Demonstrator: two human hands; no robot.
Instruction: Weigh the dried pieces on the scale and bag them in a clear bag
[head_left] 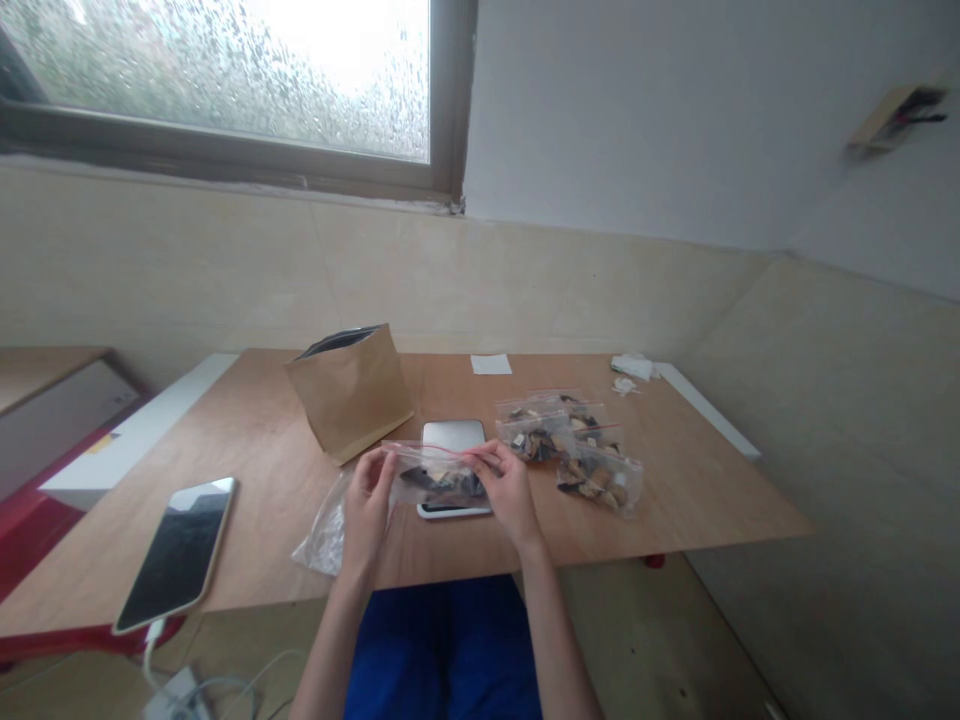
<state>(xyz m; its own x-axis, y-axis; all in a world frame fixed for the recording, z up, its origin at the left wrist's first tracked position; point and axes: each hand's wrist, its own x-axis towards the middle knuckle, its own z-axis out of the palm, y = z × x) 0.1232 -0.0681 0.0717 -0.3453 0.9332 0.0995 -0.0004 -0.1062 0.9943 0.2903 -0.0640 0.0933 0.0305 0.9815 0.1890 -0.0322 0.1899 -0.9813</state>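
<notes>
Both my hands hold a small clear zip bag [439, 478] with dark and tan pieces inside, just above a small silver scale [452, 440] on the wooden table [675, 480]. My left hand [367, 505] pinches the bag's left top corner. My right hand [508, 485] pinches the red zip strip at the right. A brown paper pouch [351, 390], open at the top, stands behind my left hand. Several filled clear bags [574, 445] lie to the right of my right hand.
A stack of empty clear bags [324, 535] lies by my left wrist. A phone [180, 550] on a white cable rests at the table's front left. A white paper slip [491, 364] and crumpled white bits [632, 368] lie at the back. A white board [135, 430] borders the left.
</notes>
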